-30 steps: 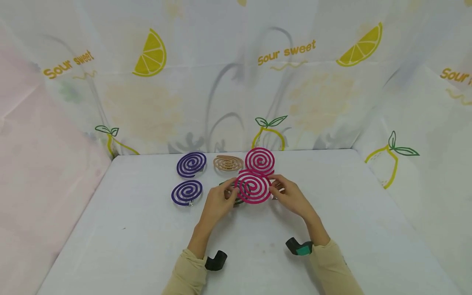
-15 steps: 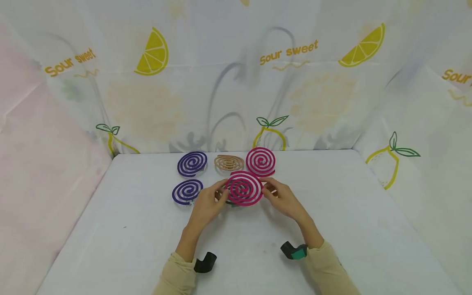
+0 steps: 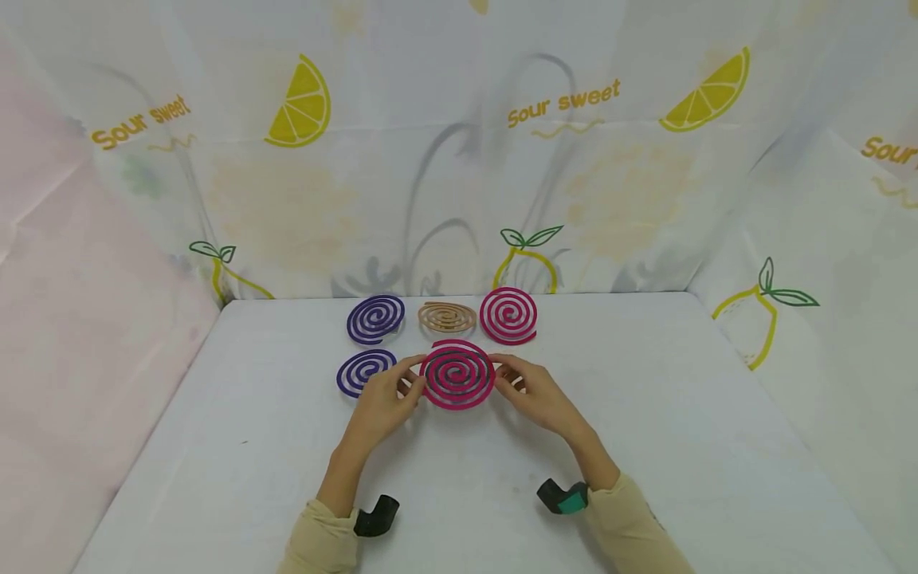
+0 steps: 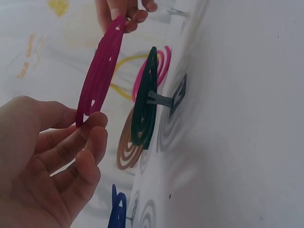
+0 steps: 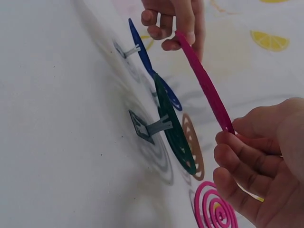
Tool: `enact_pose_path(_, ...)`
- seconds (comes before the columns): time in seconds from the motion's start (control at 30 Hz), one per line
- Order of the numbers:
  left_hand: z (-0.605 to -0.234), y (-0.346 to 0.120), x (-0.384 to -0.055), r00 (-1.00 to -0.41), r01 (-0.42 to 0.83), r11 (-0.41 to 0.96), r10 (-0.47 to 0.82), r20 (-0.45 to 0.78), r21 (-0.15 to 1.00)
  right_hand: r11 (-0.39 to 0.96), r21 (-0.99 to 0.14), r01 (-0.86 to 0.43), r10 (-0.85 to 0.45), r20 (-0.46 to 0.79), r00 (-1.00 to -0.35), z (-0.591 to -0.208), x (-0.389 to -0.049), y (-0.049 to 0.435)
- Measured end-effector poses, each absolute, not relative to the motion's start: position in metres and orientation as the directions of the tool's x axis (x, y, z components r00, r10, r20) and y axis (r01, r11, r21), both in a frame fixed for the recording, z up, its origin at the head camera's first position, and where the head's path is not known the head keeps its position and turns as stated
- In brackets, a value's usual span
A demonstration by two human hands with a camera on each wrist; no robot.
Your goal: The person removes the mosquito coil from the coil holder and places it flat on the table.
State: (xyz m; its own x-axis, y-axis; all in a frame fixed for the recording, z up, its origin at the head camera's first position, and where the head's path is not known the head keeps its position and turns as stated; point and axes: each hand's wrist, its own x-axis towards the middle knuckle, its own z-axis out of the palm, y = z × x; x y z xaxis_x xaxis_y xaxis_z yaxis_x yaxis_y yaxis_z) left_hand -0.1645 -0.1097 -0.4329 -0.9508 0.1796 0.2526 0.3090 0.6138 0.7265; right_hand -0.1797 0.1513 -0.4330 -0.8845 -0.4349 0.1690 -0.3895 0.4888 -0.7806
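A pink mosquito coil [image 3: 457,373] is pinched at its left edge by my left hand [image 3: 383,406] and at its right edge by my right hand [image 3: 539,395]. Both wrist views show it held in the air, apart from the dark green mosquito coil [image 4: 145,104] over which it hangs. That green coil sits on a small metal stand [image 5: 159,125] with a square base. From the head view, the pink coil covers most of the green one. Thumb and fingertips [image 4: 95,121] of my left hand meet at the pink coil's rim.
Behind stand a purple coil [image 3: 376,319], a tan coil [image 3: 447,317] and a second pink coil [image 3: 508,316]. Another purple coil [image 3: 364,371] is just left of my left hand and partly hidden by it. A printed cloth wall [image 3: 459,199] closes the white table's [image 3: 681,414] back.
Both hands have carried the pink coil leftward and slightly nearer, from in front of the second pink coil to over the green one. The grip looks the same.
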Motion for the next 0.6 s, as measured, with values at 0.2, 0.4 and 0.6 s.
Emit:
enact_pose_path(0.2,-0.429,-0.123,-0.163,-0.955,0.296,0.626,0.213,0.208,0.722,0.502,-0.756,-0.421,-0.461,0.179,-0.869,-0.434,-0.177,0.144)
enact_pose_path(0.4,-0.425,-0.135,-0.161,-0.958,0.281,0.649,0.232,0.168,0.706,0.496,-0.753,-0.433,-0.484,0.174,-0.858,-0.434,-0.174,0.136)
enact_pose_path(0.6,-0.426,-0.145,-0.160,-0.950,0.301,0.654,0.267,0.161,0.694,0.488,-0.756,-0.437,-0.503,0.165,-0.848,-0.436,-0.173,0.128)
